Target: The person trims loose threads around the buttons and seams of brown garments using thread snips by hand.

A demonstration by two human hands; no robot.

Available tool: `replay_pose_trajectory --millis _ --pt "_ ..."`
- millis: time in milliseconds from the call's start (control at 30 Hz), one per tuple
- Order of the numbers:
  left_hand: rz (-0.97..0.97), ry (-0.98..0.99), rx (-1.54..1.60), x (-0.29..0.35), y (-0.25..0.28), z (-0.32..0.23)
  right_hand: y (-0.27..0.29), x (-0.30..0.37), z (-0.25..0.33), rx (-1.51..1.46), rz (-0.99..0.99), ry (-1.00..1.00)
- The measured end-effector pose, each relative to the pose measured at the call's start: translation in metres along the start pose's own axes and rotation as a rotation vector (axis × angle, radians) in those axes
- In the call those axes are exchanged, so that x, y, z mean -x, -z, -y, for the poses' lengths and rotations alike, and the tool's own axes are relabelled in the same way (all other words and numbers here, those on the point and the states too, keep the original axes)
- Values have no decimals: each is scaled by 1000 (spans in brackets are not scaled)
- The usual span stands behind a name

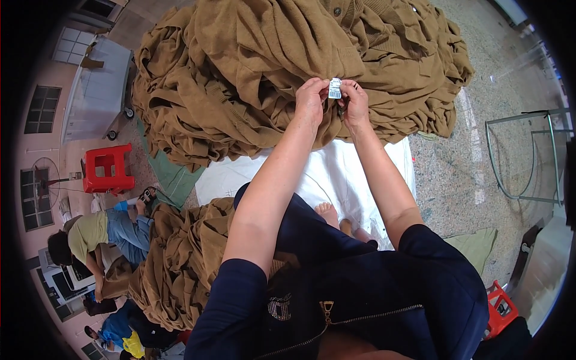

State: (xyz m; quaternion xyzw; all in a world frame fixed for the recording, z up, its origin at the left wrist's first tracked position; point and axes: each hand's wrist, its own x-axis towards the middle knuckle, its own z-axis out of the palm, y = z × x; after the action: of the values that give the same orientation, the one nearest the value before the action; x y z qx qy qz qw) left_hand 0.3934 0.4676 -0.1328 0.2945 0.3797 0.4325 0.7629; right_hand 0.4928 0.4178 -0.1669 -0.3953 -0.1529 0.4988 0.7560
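Note:
A small white label with dark printed bars is stretched between my two hands, in front of a large heap of brown knitted garments. My left hand pinches its left edge, fingers closed. On the other side, my right hand is closed on the right edge. Something small and dark shows under the right fingers, too little of it visible to name. Whether the label is attached to a garment is hidden by my hands. Ribbed edges and a dark button appear on the heap's far part.
A white sheet lies under the heap and my bare feet. To the left are a second brown pile, a person in a green shirt handling cloth, and a red stool. A metal frame stands right.

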Motion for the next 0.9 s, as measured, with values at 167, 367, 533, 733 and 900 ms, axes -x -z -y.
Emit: replay_pose_trajectory --millis 167,367,533,733,900 --pt "-11 -14 -7 0 3 -1 -8 2 3 20 -23 -9" --pt "32 -1 -27 -1 4 1 -2 -3 2 -2 13 5" --pt "13 5 -22 -2 5 3 1 -4 -1 -35 38 15" --pt "-1 11 27 -4 5 6 -1 1 -2 -43 9 26" --pt "21 9 33 -4 2 6 0 2 0 -40 -1 22"
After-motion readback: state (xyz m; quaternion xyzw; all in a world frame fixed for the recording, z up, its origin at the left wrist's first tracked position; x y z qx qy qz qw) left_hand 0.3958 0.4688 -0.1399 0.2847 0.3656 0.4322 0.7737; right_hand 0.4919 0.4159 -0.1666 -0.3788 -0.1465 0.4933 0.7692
